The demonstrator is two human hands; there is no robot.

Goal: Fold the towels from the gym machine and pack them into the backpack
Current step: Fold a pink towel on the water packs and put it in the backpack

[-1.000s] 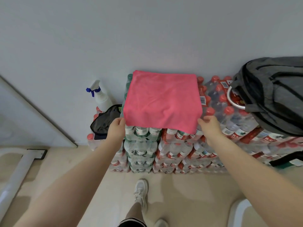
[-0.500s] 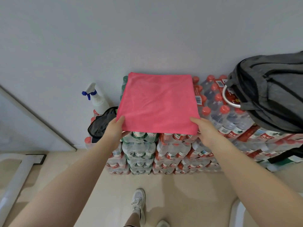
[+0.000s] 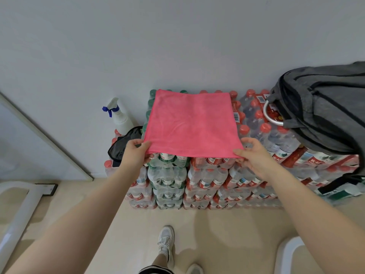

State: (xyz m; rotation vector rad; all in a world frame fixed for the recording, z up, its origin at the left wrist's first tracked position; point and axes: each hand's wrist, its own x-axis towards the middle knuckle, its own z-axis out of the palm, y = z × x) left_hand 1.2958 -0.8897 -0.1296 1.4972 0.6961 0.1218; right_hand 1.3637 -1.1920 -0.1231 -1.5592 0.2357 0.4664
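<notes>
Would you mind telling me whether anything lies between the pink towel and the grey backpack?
Nothing visible stands up in between: only the red-capped bottle packs they both rest on separate the pink towel from the grey backpack. I cannot see the backpack's opening.

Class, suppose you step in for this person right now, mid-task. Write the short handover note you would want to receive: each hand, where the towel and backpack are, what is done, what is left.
Left hand: pinches the near left corner of the pink towel.
Right hand: pinches the near right corner.
Towel: spread flat on top of the stacked water bottle packs against the wall.
Backpack: lying on the packs to the right, apart from the towel.
Done: towel laid out flat.
Left: fold this towel and put it in the backpack. No other towels show here.
</notes>
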